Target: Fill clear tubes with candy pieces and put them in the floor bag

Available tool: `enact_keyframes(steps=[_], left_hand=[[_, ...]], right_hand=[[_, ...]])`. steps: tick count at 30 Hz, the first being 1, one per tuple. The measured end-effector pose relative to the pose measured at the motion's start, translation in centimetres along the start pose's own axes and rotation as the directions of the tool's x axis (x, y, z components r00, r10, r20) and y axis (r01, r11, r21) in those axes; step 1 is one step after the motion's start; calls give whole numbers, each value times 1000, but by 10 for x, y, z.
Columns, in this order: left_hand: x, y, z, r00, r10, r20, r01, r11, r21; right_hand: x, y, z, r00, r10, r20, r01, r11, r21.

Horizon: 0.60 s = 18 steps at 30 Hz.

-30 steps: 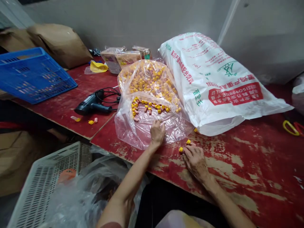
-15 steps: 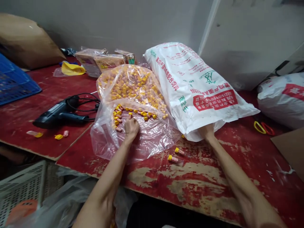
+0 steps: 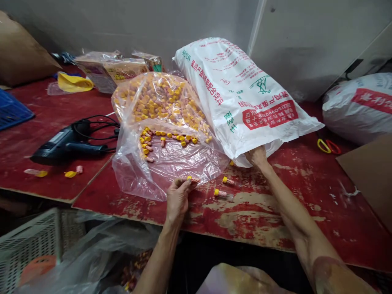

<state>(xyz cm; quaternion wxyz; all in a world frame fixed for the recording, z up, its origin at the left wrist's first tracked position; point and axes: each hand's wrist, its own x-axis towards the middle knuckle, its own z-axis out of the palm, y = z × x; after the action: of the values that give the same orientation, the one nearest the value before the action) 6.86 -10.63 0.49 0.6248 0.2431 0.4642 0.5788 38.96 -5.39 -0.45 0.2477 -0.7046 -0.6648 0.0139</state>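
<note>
My left hand [image 3: 179,194] pinches a small yellow-capped tube [image 3: 193,179] just in front of the clear plastic bag [image 3: 196,161]. Many yellow-capped tubes fill the back of that bag, and a loose row of them lies near its mouth. My right hand [image 3: 257,157] reaches into the open end of a white printed sack [image 3: 245,98]; its fingers are hidden inside. Two more tubes, a nearer one [image 3: 223,193] and a farther one [image 3: 230,181], lie on the red table between my hands.
A dark heat gun [image 3: 64,143] with its cord lies on the left, near loose tube parts. Packaged boxes [image 3: 122,71] stand behind. Scissors [image 3: 328,146], another sack [image 3: 361,106] and cardboard [image 3: 367,175] are on the right; a crate [image 3: 30,241] sits below the table.
My left hand has come out of the clear bag's mouth toward the table's front edge, now with a tube in its fingers. My right hand remains at the sack's opening. The view has shifted slightly.
</note>
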Motion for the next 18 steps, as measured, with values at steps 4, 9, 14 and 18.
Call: enact_keyframes(steps=[4,9,14,18], left_hand=[[-24,-14,23,990,-115,79,125,983,-135],[-50,-31,54,959,-194,205,235,952,-196],[-76,-43,68,924,-295,244,353,904,-243],[-91,-48,73,877,-403,261,471,827,-307]], right_hand=[[-64,-9,-42,999,9,-33,-6,996,91],[-132,-43,-61,995,66,69,-92,851,518],[-155,-86,-33,956,270,116,-199,301,933],[-161,-118,-11,947,260,188,-204,34,978]])
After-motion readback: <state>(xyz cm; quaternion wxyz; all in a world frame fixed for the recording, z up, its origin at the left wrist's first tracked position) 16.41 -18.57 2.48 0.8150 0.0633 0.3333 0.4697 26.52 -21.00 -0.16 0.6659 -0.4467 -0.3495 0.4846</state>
